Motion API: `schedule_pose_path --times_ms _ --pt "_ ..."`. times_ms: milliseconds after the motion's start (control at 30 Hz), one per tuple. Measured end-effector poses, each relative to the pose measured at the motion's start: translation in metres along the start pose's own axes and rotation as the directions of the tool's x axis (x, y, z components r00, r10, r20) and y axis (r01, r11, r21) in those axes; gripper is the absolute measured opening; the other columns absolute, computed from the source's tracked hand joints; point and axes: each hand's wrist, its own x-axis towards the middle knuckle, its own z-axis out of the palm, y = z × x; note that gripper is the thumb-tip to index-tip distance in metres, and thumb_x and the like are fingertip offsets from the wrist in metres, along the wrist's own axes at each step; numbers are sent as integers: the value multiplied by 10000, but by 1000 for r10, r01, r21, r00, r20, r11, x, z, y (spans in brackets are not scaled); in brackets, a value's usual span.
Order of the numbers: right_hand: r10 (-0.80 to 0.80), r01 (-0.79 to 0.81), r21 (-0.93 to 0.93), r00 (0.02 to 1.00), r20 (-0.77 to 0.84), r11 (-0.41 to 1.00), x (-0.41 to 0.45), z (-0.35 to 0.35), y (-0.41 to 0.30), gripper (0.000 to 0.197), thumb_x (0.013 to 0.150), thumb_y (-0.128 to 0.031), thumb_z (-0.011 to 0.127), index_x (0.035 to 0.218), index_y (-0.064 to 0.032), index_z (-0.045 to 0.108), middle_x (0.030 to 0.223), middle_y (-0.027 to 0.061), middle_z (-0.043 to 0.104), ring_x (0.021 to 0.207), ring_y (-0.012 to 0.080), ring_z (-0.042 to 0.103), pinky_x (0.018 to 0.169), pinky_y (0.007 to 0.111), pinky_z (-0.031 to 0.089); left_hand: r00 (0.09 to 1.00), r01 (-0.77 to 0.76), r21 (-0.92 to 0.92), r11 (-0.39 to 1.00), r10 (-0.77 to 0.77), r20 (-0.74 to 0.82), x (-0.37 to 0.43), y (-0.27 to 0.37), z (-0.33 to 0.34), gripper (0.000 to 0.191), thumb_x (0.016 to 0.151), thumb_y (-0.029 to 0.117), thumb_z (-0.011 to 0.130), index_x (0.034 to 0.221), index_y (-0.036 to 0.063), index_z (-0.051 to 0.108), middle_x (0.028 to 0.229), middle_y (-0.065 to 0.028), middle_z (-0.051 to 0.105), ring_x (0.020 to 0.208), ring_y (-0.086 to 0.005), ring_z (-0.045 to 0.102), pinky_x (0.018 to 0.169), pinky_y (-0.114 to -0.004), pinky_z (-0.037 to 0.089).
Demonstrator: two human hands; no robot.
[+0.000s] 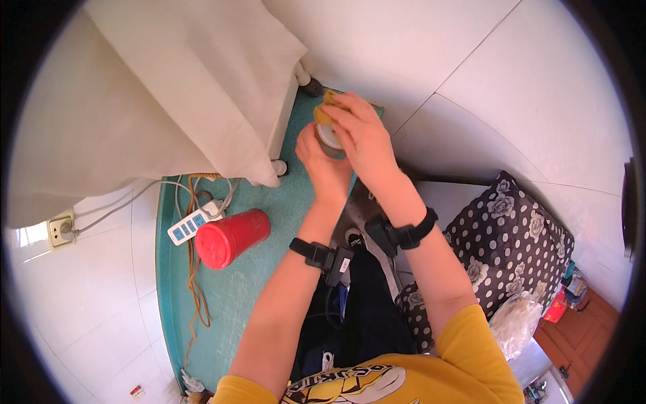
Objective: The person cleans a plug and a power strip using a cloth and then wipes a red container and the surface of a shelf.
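My left hand (323, 169) is wrapped around a small container with a whitish top (329, 135), which looks like a lidded jar or cup. Over its far side, my right hand (367, 139) grips a crumpled yellow cloth or sponge (323, 115). The yellow piece touches or nearly touches the container's rim; fingers hide the exact contact. Both hands are above the far end of a teal counter (247, 288), near its right edge. A red cylindrical canister (234, 238) lies on its side or leans on the counter, left of my forearms.
Behind the canister is a white power strip (189, 225) with plugged-in cords and a loose brown cord (194, 283). A beige cloth (166, 91) drapes over a footed unit at the back left. Right of me are a black-and-white patterned cushion (509, 242) and a clear plastic bag (515, 323).
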Motion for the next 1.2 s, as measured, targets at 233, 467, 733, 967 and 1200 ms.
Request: schedule_pose_path --times_ms 233,467,733,967,1200 --pt "-98 107 -33 973 207 994 -73 -11 -46 328 716 17 583 1033 -62 611 1139 129 543 1139 326 488 956 413 415 999 -28 -66 997 31 33 -33 -17 -51 623 632 92 757 1174 9 462 1129 -167 512 1067 -343 473 914 -411 372" --pt "60 -60 -18 998 -19 998 -62 14 9 338 686 46 609 1014 -31 621 1104 135 561 1050 334 530 911 403 435 963 227 -105 968 -207 172 -74 -16 -102 741 524 58 772 1183 21 436 1153 -155 468 1090 -339 458 949 -404 365" --pt "-179 230 -273 963 200 934 -13 124 70 227 736 -75 519 929 -49 636 1081 72 548 1026 275 503 875 378 434 932 309 -107 945 -279 232 -86 -8 -145 793 507 65 779 1210 32 415 1186 -134 435 1131 -310 438 972 -398 356" --pt "-44 25 -531 999 -24 847 -26 72 93 249 742 -54 526 967 -54 634 1093 79 549 1031 284 505 873 386 436 923 361 -164 918 -328 199 -82 -12 -157 785 496 71 786 1194 35 428 1160 -126 449 1107 -299 462 944 -390 382" --pt "-55 6 -594 996 -63 804 -12 77 109 279 757 -62 535 1020 -31 623 1106 109 540 1062 294 496 912 409 420 926 266 -67 962 -235 295 -90 -14 -154 825 556 95 804 1247 22 359 1179 -126 452 1100 -248 481 945 -372 388"
